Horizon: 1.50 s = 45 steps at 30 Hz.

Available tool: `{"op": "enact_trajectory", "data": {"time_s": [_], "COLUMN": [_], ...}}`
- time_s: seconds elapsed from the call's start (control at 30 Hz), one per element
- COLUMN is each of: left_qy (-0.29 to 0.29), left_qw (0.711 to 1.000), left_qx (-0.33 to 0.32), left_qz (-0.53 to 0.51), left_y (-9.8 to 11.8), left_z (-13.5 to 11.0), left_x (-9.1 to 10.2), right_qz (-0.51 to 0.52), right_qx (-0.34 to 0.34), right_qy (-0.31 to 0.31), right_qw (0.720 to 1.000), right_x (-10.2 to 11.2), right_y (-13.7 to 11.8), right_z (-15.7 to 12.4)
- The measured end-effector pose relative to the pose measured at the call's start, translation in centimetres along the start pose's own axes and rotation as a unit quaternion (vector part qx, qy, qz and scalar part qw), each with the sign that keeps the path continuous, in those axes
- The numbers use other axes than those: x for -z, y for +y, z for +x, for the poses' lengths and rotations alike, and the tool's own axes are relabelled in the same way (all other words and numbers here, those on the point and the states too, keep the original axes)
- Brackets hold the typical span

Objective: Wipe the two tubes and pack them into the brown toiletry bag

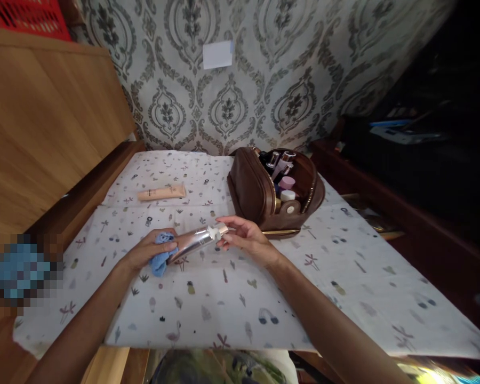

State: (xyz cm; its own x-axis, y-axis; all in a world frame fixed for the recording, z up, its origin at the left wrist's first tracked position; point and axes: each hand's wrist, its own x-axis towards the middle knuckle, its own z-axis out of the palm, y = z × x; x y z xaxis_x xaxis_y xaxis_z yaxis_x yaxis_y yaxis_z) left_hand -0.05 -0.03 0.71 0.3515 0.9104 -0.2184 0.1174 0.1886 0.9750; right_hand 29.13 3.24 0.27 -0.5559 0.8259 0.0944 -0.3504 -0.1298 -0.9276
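Observation:
A shiny silver-pink cosmetic bottle (pixel 192 242) lies tilted between my two hands, above the middle of the patterned cloth. My left hand (pixel 154 249) is closed around its lower end with a blue cloth (pixel 159 266) bunched under the fingers. At the other end, the fingers of my right hand (pixel 244 238) pinch the bottle's cap (pixel 220 230). Farther back on the left lies a peach-coloured tube (pixel 162 192). Just beyond my right hand stands an open brown cosmetic bag (pixel 248 186), with several bottles and jars inside, among them a pink-lidded jar (pixel 287 183).
A white cloth with small prints (pixel 208 314) covers the table. Patterned wallpaper (pixel 228 106) with a white switch plate (pixel 217 55) rises behind it. On the left stands a wooden cabinet (pixel 56 96) with a red basket (pixel 32 18) on top. Dark furniture borders the right.

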Motion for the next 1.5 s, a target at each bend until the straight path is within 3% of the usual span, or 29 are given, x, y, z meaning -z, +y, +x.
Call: {"op": "enact_trajectory", "data": {"time_s": [0.33, 0.7, 0.87, 1.2, 1.5], "left_qy": [0.017, -0.005, -0.003, 0.017, -0.005], "left_qw": [0.999, 0.998, 0.998, 1.0, 1.0], "left_qx": [0.002, 0.011, 0.007, 0.007, 0.005], "left_qz": [0.028, 0.064, 0.055, -0.009, 0.016], "left_y": [0.6, 0.5, 0.2, -0.2, -0.2], "left_z": [-0.2, -0.2, -0.1, 0.0, 0.0], "left_x": [-0.9, -0.8, -0.6, -0.7, -0.6], "right_qz": [-0.103, -0.276, -0.253, -0.178, -0.276], "right_qx": [0.023, 0.006, -0.006, 0.024, -0.013], "right_qy": [0.063, 0.084, 0.101, 0.045, 0.065], "right_qw": [0.992, 0.957, 0.962, 0.983, 0.959], "right_x": [0.0, -0.2, -0.1, -0.4, 0.3], "right_y": [0.3, 1.5, 1.4, 0.2, 1.5], "right_z": [0.1, -0.1, 0.1, -0.1, 0.1]}}
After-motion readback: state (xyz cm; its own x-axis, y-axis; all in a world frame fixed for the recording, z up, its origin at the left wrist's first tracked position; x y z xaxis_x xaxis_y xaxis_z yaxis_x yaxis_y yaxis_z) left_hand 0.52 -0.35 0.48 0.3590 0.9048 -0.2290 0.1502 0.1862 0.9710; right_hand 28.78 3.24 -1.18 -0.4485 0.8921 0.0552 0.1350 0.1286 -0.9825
